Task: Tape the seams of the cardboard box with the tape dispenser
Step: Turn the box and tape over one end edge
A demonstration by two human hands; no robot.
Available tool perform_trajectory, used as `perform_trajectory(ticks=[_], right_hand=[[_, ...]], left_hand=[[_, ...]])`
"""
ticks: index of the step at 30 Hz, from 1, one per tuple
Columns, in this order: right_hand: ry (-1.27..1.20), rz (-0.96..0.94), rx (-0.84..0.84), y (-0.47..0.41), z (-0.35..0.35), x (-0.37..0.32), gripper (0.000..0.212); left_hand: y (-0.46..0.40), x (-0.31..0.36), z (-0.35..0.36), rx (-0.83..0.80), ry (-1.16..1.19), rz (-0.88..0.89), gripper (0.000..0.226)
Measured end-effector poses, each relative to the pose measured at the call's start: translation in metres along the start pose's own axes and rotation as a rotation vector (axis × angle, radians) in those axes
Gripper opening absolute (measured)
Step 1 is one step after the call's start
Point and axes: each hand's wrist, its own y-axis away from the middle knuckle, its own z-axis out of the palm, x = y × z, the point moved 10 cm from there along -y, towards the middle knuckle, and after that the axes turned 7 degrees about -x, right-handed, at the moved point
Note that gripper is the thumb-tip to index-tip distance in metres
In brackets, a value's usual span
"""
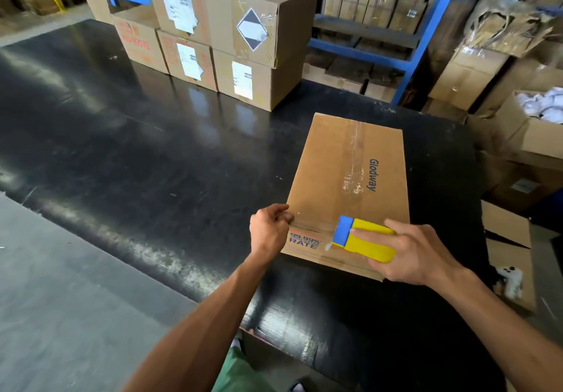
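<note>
**Item: cardboard box, near edge seam being taped**

The cardboard box (347, 184) is lying closed on the black counter (122, 148), at about four o'clock from the frame's centre. Clear tape is already running along its long centre seam. A strip is stretching across the near edge. The tape dispenser (362, 238), yellow with a blue head, is pressing on the lid at the box's six o'clock. The right hand (417, 251) is gripping the dispenser from above. The left hand (269, 227) is pinching the tape end at the box's eight o'clock corner.

Handling, judged: stiff board, probably light; lid may be flexing under pressure. Steadying at corners and edges seems best.

Stacked cartons (231, 32) are sitting at twelve o'clock; blue racking (408, 56) is standing at one o'clock.
</note>
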Motion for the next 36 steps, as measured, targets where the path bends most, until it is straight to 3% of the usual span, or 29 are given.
perform_trajectory(ticks=[3,8,17,24,26,31,36], right_hand=[[0.049,-0.012,0.004,-0.005,-0.005,-0.001,0.051],[0.118,0.073,-0.201,-0.015,0.020,0.008,0.052],[0.134,0.048,-0.217,-0.027,0.020,0.002,0.054],[0.104,0.036,-0.239,-0.031,0.026,0.003,0.054],[0.110,0.033,-0.233,-0.031,0.025,0.004,0.054],[0.112,0.026,-0.241,-0.032,0.026,0.004,0.055],[0.127,0.034,-0.240,-0.031,0.023,0.003,0.054]], left_hand=[[-0.002,-0.004,0.000,-0.026,0.005,0.012,0.024],[0.009,-0.001,-0.001,0.032,0.020,0.057,0.027],[0.005,-0.011,-0.002,0.049,0.064,0.011,0.038],[-0.001,-0.016,-0.003,-0.009,0.095,-0.016,0.072],[-0.010,-0.019,-0.003,-0.062,0.043,0.008,0.073],[-0.012,-0.007,-0.003,-0.262,-0.228,0.342,0.057],[-0.008,0.031,0.005,-0.330,-0.566,0.707,0.071]])
